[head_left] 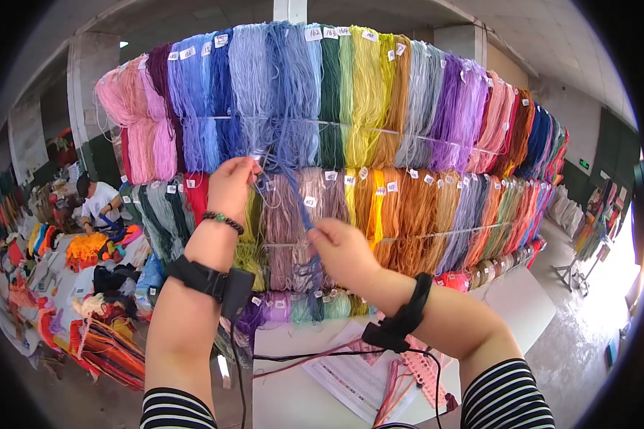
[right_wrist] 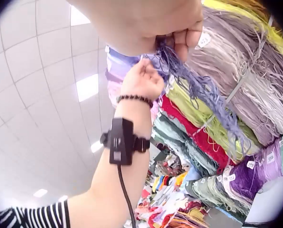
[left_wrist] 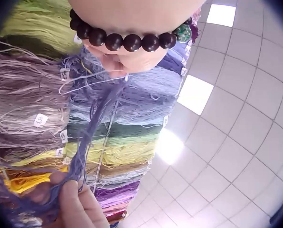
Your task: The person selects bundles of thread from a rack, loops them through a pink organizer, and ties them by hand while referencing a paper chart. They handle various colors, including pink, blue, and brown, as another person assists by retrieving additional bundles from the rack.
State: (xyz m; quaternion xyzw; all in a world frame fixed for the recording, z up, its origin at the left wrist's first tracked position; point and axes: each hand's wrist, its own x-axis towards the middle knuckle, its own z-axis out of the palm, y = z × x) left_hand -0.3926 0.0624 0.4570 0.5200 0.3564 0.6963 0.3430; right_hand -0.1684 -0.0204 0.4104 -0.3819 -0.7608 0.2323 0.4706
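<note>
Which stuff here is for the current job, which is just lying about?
Job, likely:
blue thread bundle, held
light-blue hanging skeins behind it

Lying about, apparently:
printed sheet, white table
pink perforated card
orange yarn pile

Before the bank of hanging skeins (head_left: 365, 93), a hank (left_wrist: 91, 127) runs between left hand (head_left: 232, 182) and right hand (head_left: 343, 254); before it, too, stands a surface (head_left: 279, 400) (a sheet (head_left: 333, 368) lies on top); left of the bank, a person (head_left: 104, 204).
</note>
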